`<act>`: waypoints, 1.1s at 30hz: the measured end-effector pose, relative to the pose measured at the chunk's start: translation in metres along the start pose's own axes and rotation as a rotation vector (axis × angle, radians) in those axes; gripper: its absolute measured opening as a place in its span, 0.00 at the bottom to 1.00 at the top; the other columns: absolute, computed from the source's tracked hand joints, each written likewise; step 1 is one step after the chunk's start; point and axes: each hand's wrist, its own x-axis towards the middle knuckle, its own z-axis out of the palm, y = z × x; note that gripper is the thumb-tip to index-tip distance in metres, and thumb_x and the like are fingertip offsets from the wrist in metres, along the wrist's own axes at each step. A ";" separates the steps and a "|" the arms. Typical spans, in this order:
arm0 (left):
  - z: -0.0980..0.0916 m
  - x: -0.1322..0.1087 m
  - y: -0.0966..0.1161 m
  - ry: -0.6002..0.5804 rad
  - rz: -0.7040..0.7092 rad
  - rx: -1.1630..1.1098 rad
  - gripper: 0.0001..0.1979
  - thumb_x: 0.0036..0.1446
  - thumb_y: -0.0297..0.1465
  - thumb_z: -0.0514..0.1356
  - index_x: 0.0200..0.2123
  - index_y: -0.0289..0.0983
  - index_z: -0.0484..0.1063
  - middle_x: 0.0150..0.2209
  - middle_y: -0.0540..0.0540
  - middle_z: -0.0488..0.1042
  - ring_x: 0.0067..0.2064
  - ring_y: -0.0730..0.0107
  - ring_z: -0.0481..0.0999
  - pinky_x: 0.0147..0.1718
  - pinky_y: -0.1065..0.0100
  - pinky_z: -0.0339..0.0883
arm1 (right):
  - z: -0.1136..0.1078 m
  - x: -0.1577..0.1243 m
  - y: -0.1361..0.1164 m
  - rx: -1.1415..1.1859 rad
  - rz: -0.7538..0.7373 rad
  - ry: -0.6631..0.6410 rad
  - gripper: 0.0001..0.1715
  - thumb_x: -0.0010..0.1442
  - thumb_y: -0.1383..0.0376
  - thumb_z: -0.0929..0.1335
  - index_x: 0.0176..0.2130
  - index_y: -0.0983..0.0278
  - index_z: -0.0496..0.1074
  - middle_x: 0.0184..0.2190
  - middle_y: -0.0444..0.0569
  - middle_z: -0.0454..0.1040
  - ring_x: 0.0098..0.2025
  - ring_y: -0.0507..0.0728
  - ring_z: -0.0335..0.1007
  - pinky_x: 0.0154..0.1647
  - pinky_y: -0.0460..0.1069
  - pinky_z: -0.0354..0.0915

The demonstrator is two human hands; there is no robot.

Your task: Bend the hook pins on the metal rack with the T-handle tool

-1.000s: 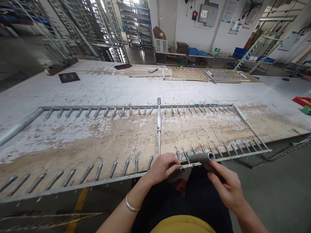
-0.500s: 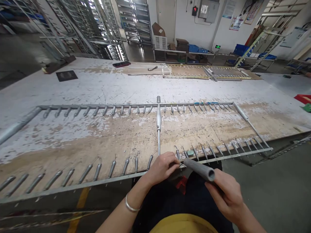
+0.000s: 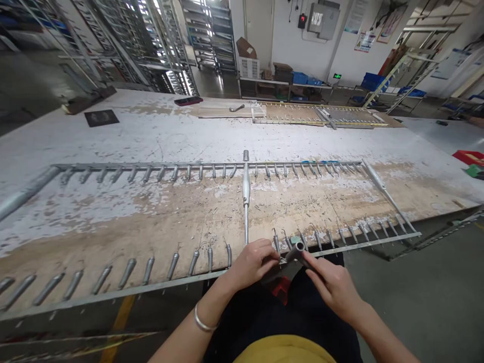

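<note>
A long metal frame [image 3: 189, 278] lies along the near edge of the table, with rows of small grey cylinders [image 3: 174, 264] on its two long bars. Many of the cylinders have thin wire hooks at their tips. My left hand [image 3: 255, 259] is at the near bar, just right of the central rod [image 3: 246, 222], thumb and finger pinched together over something small that I cannot make out. Beside those fingertips, my right hand [image 3: 333, 280] grips a grey metal tube [image 3: 296, 251]. The tube's open end points up toward me, and its other end is hidden near the bar.
A similar frame [image 3: 287, 121] lies on boards at the table's far side, beside a wrench [image 3: 237, 108]. A dark flat plate [image 3: 101, 118] is at the far left, and a red object [image 3: 471, 157] at the right. Tall racks [image 3: 209, 35] stand behind.
My right hand has moved left and swung the tube more upright, its open end now nearer my left fingers. My left hand stays at nearly the same spot on the bar.
</note>
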 end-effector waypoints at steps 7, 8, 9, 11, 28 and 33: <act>0.000 0.001 0.000 0.003 0.013 -0.002 0.06 0.61 0.27 0.56 0.33 0.37 0.73 0.32 0.46 0.73 0.37 0.70 0.70 0.36 0.71 0.61 | -0.003 -0.002 -0.003 0.090 -0.053 0.211 0.22 0.65 0.71 0.63 0.57 0.60 0.67 0.28 0.48 0.74 0.28 0.55 0.73 0.28 0.47 0.67; 0.000 0.001 0.000 0.003 0.015 -0.002 0.05 0.61 0.27 0.57 0.33 0.37 0.73 0.32 0.47 0.73 0.37 0.70 0.70 0.36 0.71 0.61 | -0.001 -0.002 -0.003 0.070 -0.049 0.127 0.22 0.66 0.70 0.62 0.58 0.61 0.67 0.28 0.48 0.74 0.27 0.55 0.73 0.27 0.46 0.67; 0.000 0.001 0.000 0.000 0.020 0.000 0.05 0.60 0.27 0.57 0.33 0.37 0.72 0.32 0.47 0.73 0.37 0.70 0.70 0.36 0.71 0.61 | 0.001 -0.001 -0.003 0.042 -0.036 0.050 0.22 0.66 0.69 0.62 0.58 0.61 0.66 0.28 0.48 0.74 0.27 0.54 0.73 0.27 0.46 0.67; 0.000 0.001 -0.001 -0.003 0.031 0.007 0.05 0.61 0.27 0.57 0.33 0.37 0.72 0.32 0.47 0.73 0.37 0.71 0.70 0.36 0.71 0.61 | 0.001 0.001 -0.002 0.025 -0.010 -0.012 0.23 0.67 0.69 0.62 0.60 0.62 0.64 0.31 0.49 0.76 0.30 0.55 0.74 0.29 0.46 0.68; -0.003 0.003 0.002 -0.035 0.001 -0.009 0.07 0.63 0.30 0.56 0.35 0.36 0.72 0.32 0.47 0.73 0.36 0.71 0.70 0.36 0.71 0.61 | 0.002 0.000 0.003 0.080 -0.034 0.150 0.23 0.66 0.69 0.62 0.59 0.60 0.66 0.33 0.50 0.77 0.31 0.55 0.75 0.30 0.45 0.69; -0.003 0.003 0.001 -0.056 0.003 -0.009 0.08 0.64 0.31 0.54 0.35 0.36 0.72 0.33 0.46 0.73 0.36 0.71 0.71 0.37 0.71 0.62 | 0.004 0.000 0.002 0.029 -0.014 0.067 0.24 0.67 0.69 0.61 0.61 0.61 0.64 0.31 0.49 0.76 0.30 0.54 0.73 0.30 0.46 0.68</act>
